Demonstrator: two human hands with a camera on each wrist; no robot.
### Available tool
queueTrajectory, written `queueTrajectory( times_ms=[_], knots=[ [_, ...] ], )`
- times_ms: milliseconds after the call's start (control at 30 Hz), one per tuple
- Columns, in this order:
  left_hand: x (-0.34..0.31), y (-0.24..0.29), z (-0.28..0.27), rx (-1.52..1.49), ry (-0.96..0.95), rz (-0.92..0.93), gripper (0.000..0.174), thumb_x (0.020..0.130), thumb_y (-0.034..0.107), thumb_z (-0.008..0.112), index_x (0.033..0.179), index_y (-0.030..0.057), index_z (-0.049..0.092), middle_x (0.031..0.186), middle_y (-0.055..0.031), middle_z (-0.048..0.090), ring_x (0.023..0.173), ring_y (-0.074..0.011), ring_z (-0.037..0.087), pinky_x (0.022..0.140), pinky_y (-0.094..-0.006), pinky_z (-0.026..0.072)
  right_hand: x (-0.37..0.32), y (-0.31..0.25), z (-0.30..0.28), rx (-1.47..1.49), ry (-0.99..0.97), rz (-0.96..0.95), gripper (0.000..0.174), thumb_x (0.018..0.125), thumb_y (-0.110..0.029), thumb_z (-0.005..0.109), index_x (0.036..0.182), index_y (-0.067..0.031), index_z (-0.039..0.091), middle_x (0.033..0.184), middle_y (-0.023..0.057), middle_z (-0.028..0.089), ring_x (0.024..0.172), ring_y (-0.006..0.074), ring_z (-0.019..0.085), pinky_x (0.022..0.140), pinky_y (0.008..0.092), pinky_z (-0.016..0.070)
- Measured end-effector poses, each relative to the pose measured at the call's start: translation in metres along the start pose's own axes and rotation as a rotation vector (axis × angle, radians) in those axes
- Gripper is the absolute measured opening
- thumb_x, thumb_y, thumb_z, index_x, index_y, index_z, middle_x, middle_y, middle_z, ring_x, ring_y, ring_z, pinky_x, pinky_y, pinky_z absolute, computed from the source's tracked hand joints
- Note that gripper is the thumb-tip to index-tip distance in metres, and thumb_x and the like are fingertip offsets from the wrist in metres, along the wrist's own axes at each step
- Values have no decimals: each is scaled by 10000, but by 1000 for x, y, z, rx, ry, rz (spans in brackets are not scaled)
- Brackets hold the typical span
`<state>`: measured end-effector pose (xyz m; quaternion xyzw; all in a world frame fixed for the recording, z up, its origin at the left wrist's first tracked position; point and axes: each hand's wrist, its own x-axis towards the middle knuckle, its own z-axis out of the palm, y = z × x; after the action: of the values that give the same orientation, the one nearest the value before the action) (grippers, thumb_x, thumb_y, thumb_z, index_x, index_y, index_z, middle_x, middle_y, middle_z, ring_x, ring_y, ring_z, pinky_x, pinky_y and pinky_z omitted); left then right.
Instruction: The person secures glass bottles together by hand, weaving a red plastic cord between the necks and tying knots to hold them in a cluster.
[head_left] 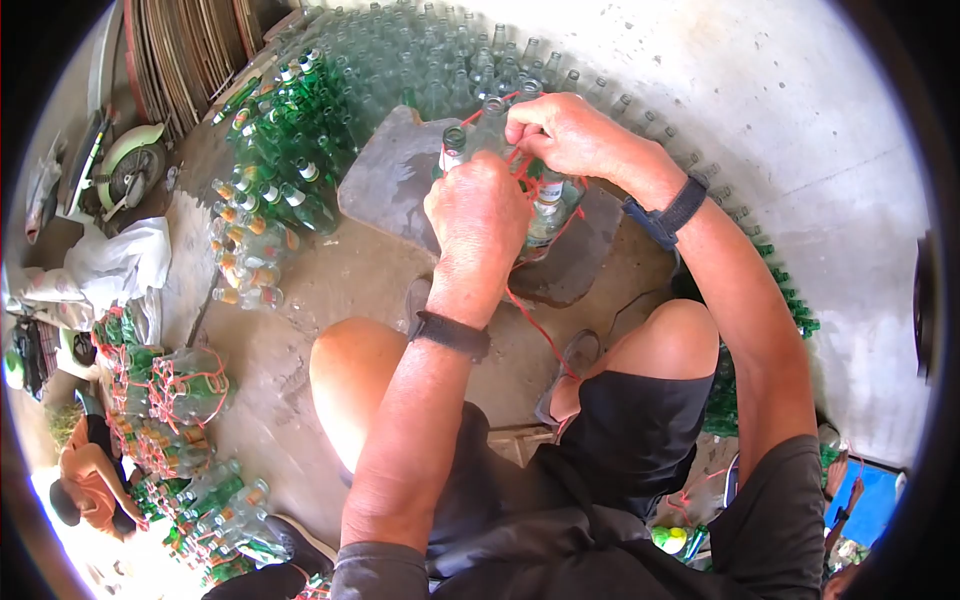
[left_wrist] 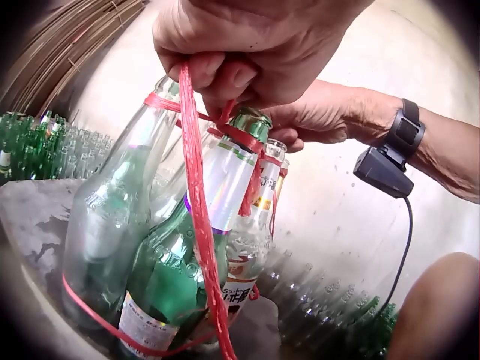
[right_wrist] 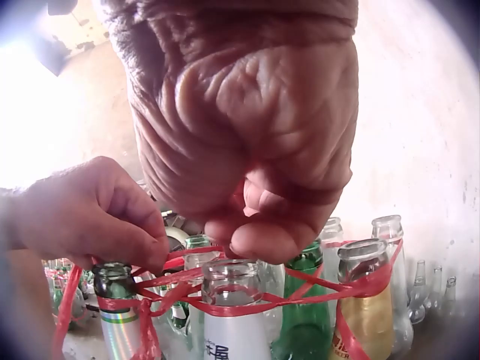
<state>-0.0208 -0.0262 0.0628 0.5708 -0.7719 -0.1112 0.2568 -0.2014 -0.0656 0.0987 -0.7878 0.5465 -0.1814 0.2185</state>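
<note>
Red plastic twine (right_wrist: 262,304) loops around the necks of several bottles standing upright in a bundle, among them a green bottle (left_wrist: 176,262) and a clear one (left_wrist: 105,217). Curled above the green bottle's neck, my left hand (left_wrist: 255,52) grips the twine, and a strand hangs down from it. My right hand (head_left: 580,135) is over the bundle's other side with its fingers bent and fingertips together above the bottle mouths; whether twine lies between them is hidden. A second strand circles the bottles lower down.
The bundle stands by grey stone slabs (head_left: 390,180). Behind are massed clear bottles (head_left: 410,50) and green bottles (head_left: 290,130). Tied bundles (head_left: 190,385) stand at the left, near a seated person (head_left: 95,475). A pale wall (head_left: 800,120) rises at the right.
</note>
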Motion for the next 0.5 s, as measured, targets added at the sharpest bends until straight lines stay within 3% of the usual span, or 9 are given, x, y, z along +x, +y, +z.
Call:
queueTrajectory(
  times_ms=[67, 133, 233, 267, 300, 500],
  knots=[
    [2, 0, 1, 0, -17, -11, 141, 820, 178, 796, 802, 56, 728, 751, -189, 751, 769, -379, 779, 702, -465, 611, 1, 1, 1, 6, -11, 46, 99, 940, 12, 652, 1026, 5, 701, 866, 141, 765, 775, 215, 718, 712, 371, 563],
    [4, 0, -1, 0, -33, -25, 143, 829, 181, 790, 799, 56, 729, 756, -189, 754, 771, -379, 780, 707, -465, 613, 4, 8, 8, 27, 82, -71, 100, 938, 1, 657, 1023, 2, 709, 865, 141, 769, 763, 203, 710, 703, 377, 557],
    [5, 1, -3, -19, -38, -41, 132, 833, 173, 781, 800, 50, 747, 766, -197, 758, 783, -381, 783, 716, -465, 619, 6, 12, 12, 50, 106, -66, 102, 934, 8, 651, 1020, 2, 706, 853, 129, 765, 745, 195, 690, 692, 382, 545],
    [6, 1, -4, -36, -62, -52, 174, 853, 186, 749, 815, 16, 754, 787, -244, 747, 806, -421, 772, 736, -494, 620, 6, 12, 11, 52, 109, -62, 102, 934, 8, 651, 1020, 2, 706, 853, 129, 765, 745, 195, 690, 692, 382, 545],
    [7, 1, -4, -51, -85, -63, 225, 872, 198, 717, 830, -18, 762, 808, -291, 736, 829, -460, 762, 755, -523, 621, 6, 9, 7, 46, 67, -32, 107, 931, 15, 648, 1019, 0, 706, 858, 126, 764, 752, 196, 690, 696, 380, 543],
    [11, -1, -4, -63, -76, -57, 213, 854, 164, 703, 812, -35, 762, 819, -293, 734, 837, -460, 758, 767, -520, 623, 21, 7, 5, 26, -22, -14, 124, 903, 47, 649, 992, -15, 710, 857, 118, 742, 781, 190, 686, 712, 375, 534]
  ],
)
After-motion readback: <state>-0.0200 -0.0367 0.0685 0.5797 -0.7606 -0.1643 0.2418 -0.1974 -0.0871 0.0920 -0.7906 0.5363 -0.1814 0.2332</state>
